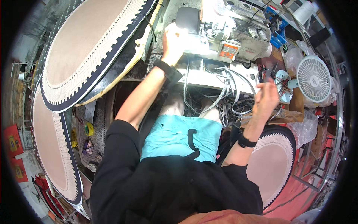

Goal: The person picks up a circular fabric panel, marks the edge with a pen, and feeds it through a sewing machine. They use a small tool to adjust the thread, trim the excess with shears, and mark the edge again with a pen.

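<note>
My left hand (173, 43) is at the left side of a sewing machine (238, 41), beside its dark flat plate (187, 20). Strong glare from the machine's lamp washes out the fingers, so what they touch is unclear. My right hand (267, 98) is raised over the right end of the white table edge, its fingers curled around a dark pointed tool (269, 75) whose exact kind I cannot make out. Pale grey strips of cord (223, 89) hang in loops from the table edge between my hands, over my knees.
Large oval beige mats (85, 41) with dark toothed borders are at the left, and another mat (272, 164) is at the lower right. A white fan (314, 78) stands right of my right hand, near a cardboard box (294, 106) and clear plastic bags (301, 128).
</note>
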`<state>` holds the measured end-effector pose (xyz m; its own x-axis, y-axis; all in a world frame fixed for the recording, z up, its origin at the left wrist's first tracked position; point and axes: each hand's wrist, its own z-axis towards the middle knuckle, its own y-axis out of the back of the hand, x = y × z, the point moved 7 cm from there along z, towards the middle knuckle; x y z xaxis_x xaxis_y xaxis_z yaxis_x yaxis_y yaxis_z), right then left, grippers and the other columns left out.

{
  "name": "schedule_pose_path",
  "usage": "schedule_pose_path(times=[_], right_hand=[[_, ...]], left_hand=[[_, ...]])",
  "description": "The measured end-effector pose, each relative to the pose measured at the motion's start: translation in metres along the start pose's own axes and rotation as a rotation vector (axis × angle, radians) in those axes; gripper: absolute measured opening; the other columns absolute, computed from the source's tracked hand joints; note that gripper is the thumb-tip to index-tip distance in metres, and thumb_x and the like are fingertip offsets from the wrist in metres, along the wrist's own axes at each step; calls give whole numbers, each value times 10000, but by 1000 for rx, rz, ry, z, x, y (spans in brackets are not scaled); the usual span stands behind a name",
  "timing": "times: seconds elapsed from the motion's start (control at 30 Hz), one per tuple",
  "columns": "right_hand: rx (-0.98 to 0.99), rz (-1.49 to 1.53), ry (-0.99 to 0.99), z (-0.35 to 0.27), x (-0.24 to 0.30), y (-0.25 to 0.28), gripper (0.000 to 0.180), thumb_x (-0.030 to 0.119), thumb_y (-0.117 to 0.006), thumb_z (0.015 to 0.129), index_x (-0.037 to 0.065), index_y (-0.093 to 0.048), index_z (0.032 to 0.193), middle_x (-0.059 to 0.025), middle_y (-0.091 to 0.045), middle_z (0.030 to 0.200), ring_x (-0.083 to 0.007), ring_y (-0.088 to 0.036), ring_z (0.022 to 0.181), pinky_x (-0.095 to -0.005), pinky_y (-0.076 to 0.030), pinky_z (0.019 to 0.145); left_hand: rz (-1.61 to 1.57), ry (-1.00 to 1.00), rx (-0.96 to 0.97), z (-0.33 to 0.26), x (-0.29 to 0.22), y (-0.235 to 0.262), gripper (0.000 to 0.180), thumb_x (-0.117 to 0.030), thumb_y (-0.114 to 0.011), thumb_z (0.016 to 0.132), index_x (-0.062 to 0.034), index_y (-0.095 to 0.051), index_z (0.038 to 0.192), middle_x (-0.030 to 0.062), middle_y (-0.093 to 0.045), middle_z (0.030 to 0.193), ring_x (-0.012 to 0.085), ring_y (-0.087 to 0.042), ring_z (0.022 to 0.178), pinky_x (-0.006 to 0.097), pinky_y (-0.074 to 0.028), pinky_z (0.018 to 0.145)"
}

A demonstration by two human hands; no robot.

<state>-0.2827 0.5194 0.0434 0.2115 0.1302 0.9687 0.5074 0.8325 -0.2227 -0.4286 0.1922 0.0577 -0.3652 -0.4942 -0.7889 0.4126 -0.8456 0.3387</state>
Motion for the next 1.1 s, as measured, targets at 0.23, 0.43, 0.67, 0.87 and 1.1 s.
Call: schedule_pose_path(times=[0.23, 0.43, 0.67, 0.87, 1.1], right_hand=[[-241, -519, 436, 144, 90, 1, 258, 158, -515, 876, -4, -575, 1068, -135, -658, 895, -156, -598, 657, -266, -467, 606], [-79, -1237, 551, 223, 107, -50, 222, 259, -590, 773, 94, -691, 881, -172, -651, 870, -322, -626, 850, -387, -482, 777], [104, -1506, 506, 244, 137, -91, 188, 238, -610, 749, 111, -697, 857, -170, -654, 865, -336, -626, 843, -413, -486, 765], [195, -1964, 683, 248, 151, -129, 207, 194, -566, 771, 120, -667, 936, -153, -649, 972, -320, -621, 922, -459, -472, 776], [315, -2258, 966, 237, 107, -178, 197, 110, -478, 799, 118, -628, 927, -167, -652, 930, -331, -629, 896, -585, -375, 821]], left_hand=[[-447, 169, 76, -12, 6, -18, 169, -113, -620, 791, 10, -533, 715, 219, -563, 1029, 307, -558, 906, 359, -433, 849], [-290, -184, 57, 23, -15, 15, 176, -137, -595, 849, -13, -544, 735, 117, -604, 931, 154, -573, 769, 288, -481, 624], [-965, 503, 591, 23, 4, -27, 182, -203, -512, 904, -59, -496, 794, 12, -518, 611, 76, -459, 448, 220, -365, 393], [-63, -84, 790, 29, -34, -23, 206, -125, -567, 800, -36, -559, 986, 50, -527, 726, 141, -510, 661, 290, -436, 629], [61, -295, 538, 19, -29, -17, 110, -161, -554, 798, -52, -559, 805, 76, -531, 771, 209, -541, 741, 300, -431, 692]])
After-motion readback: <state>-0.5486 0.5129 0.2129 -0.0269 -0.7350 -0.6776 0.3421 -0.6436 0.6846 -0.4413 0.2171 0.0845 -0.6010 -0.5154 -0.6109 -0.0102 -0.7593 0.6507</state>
